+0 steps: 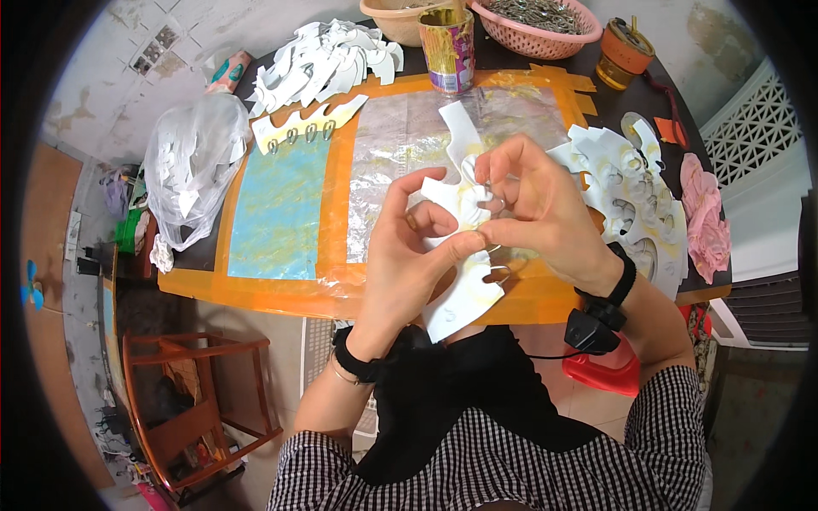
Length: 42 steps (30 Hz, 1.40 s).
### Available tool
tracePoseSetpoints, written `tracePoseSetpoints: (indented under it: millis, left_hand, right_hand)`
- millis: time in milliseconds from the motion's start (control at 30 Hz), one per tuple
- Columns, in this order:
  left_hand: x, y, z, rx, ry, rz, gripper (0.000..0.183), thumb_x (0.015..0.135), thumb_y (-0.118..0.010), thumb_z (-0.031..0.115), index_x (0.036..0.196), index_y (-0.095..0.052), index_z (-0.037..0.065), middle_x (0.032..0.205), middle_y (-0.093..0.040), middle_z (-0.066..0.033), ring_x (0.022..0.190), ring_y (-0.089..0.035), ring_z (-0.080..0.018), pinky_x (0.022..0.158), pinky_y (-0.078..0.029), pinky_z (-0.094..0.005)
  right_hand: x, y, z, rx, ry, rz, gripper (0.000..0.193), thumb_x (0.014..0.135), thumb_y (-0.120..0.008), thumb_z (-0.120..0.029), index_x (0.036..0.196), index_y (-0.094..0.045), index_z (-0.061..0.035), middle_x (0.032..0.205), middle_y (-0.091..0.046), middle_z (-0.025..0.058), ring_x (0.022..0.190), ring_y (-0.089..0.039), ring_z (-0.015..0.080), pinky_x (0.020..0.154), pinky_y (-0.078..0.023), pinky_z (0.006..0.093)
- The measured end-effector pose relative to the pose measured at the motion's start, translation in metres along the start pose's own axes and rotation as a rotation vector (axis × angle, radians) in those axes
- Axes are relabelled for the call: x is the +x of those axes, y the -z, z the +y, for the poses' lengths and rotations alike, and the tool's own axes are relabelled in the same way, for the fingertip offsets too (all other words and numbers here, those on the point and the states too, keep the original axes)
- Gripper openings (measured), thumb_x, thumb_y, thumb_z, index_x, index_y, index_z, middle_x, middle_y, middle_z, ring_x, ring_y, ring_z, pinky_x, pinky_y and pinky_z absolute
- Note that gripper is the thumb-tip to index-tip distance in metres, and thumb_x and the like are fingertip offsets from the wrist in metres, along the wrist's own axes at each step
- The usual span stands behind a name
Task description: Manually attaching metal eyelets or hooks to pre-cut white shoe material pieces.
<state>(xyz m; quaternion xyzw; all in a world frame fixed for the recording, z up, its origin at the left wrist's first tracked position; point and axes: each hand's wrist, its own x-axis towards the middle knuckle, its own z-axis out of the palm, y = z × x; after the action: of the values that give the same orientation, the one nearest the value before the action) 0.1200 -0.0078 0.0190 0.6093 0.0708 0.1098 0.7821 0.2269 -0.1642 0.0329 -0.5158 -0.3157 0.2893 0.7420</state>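
Observation:
Above the front edge of the table, both hands grip one white cut-out piece (452, 311) with scalloped notches, perhaps leather or foam sheet. Yellowish smears, like glue, mark its middle, where the material is folded and bunched. My left hand (405, 247) pinches it from the left, thumb on the fold. From the other side, the thumb and bent fingers of my right hand (545, 209) press the folded edge. Thin loops stick out at the notches below my right thumb. My fingers hide part of the fold.
A notched strip with metal loops (298, 129) lies by a blue sheet (277, 213). Behind are a white cut-out pile (328, 64), a smeared can (446, 51) and a pink basket of metal pieces (588, 30). Finished-looking pieces (635, 196) lie right; a plastic bag (192, 162) stands left.

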Motion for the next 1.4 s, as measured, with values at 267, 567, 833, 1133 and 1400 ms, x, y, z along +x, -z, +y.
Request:
tracePoseSetpoints:
  millis: [267, 567, 833, 1133, 1400]
  left_hand:
    - [0.002, 0.007, -0.006, 0.017, -0.02, -0.075, 0.068, 0.084, -0.075, -0.005, 0.14, -0.039, 0.003, 0.084, -0.062, -0.0023, 0.082, -0.062, -0.0097, 0.075, -0.051, -0.0236]
    - [-0.003, -0.001, -0.017, -0.13, 0.012, -0.036, 0.065, 0.088, -0.073, -0.001, 0.142, -0.038, 0.005, 0.09, -0.065, -0.0044, 0.082, -0.063, -0.0103, 0.075, -0.051, -0.0247]
    - [-0.007, 0.014, -0.017, -0.01, 0.087, -0.108, 0.048, 0.093, -0.073, 0.026, 0.127, -0.05, 0.001, 0.108, -0.061, -0.0079, 0.084, -0.064, -0.0114, 0.072, -0.053, -0.0241]
    - [-0.006, 0.004, -0.011, 0.086, 0.013, -0.041, 0.041, 0.082, -0.083, 0.01, 0.113, -0.057, 0.0, 0.096, -0.067, -0.0043, 0.085, -0.064, -0.0097, 0.076, -0.053, -0.0254]
    - [-0.009, 0.007, -0.009, -0.223, 0.061, -0.064, 0.042, 0.086, -0.076, 0.0, 0.123, -0.057, -0.002, 0.106, -0.069, -0.0091, 0.095, -0.065, -0.0126, 0.082, -0.054, -0.0283]
  right_hand:
    - [0.0, 0.001, 0.006, 0.251, -0.21, -0.009, 0.043, 0.073, -0.066, 0.013, 0.105, -0.046, -0.008, 0.113, -0.049, 0.0067, 0.101, -0.054, 0.0132, 0.085, -0.047, 0.0266]
    - [0.001, 0.006, 0.012, 0.234, -0.118, -0.013, 0.042, 0.073, -0.064, 0.013, 0.105, -0.047, -0.0087, 0.115, -0.05, 0.0079, 0.106, -0.053, 0.0154, 0.083, -0.049, 0.0279]
    - [0.003, 0.005, 0.002, 0.156, -0.036, -0.015, 0.044, 0.073, -0.065, 0.014, 0.108, -0.048, -0.0059, 0.117, -0.051, 0.0064, 0.094, -0.057, 0.0113, 0.082, -0.048, 0.0257]
    - [0.001, 0.008, 0.008, -0.061, 0.013, -0.159, 0.048, 0.075, -0.066, 0.011, 0.115, -0.047, -0.0064, 0.123, -0.048, 0.0084, 0.11, -0.055, 0.0127, 0.092, -0.047, 0.0266]
    - [0.001, 0.0, 0.0, -0.215, 0.038, -0.139, 0.057, 0.081, -0.066, 0.011, 0.132, -0.046, -0.0015, 0.132, -0.049, 0.0106, 0.101, -0.063, 0.0124, 0.089, -0.052, 0.0286]
